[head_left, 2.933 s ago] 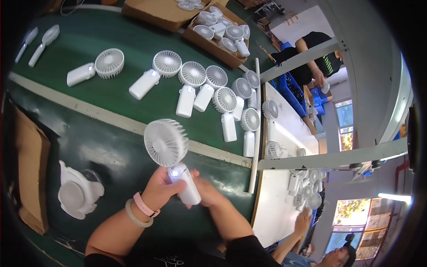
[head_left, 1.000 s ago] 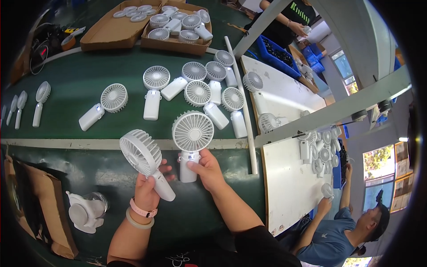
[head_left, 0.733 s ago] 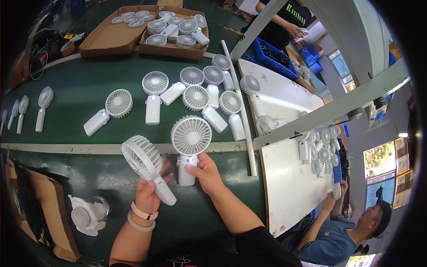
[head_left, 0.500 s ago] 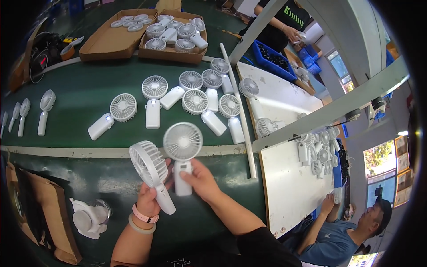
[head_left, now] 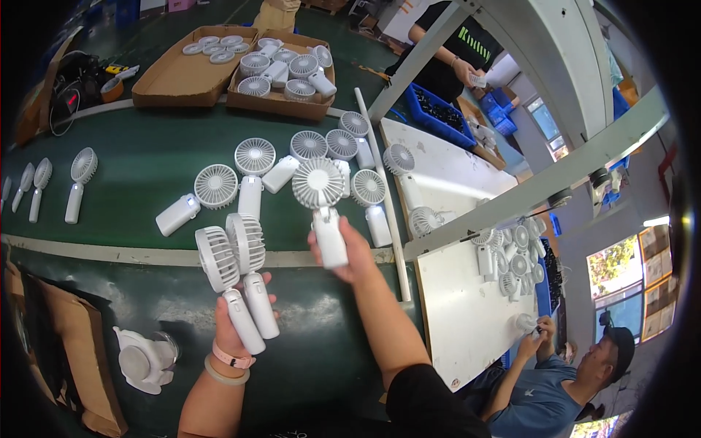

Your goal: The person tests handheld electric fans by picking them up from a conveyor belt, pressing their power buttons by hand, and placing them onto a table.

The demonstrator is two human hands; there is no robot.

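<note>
My left hand (head_left: 228, 330) is closed round the handles of two white handheld fans side by side: a nearer fan (head_left: 244, 321) and a second fan (head_left: 261, 306) to its right. Their round caged heads lean upward to the left. Further right and higher, my right hand (head_left: 353, 254) grips another handheld fan (head_left: 332, 237) by its handle, its head up and over the lying group. Several more white fans lie on the green belt just beyond, among them one fan (head_left: 216, 186) at the left of the group and another fan (head_left: 367, 187) at the right.
Two shallow cardboard boxes stand at the back, a left box (head_left: 164, 77) with round covers and a right box (head_left: 281, 108) with fans. A white rod (head_left: 387, 212) borders a white side table (head_left: 467, 321). Metal frame bars (head_left: 540, 175) cross the right. Two people work there.
The fan from my right hand is now in my left hand beside the first. My right hand has moved forward and holds a different fan, lifted from the group on the belt.
</note>
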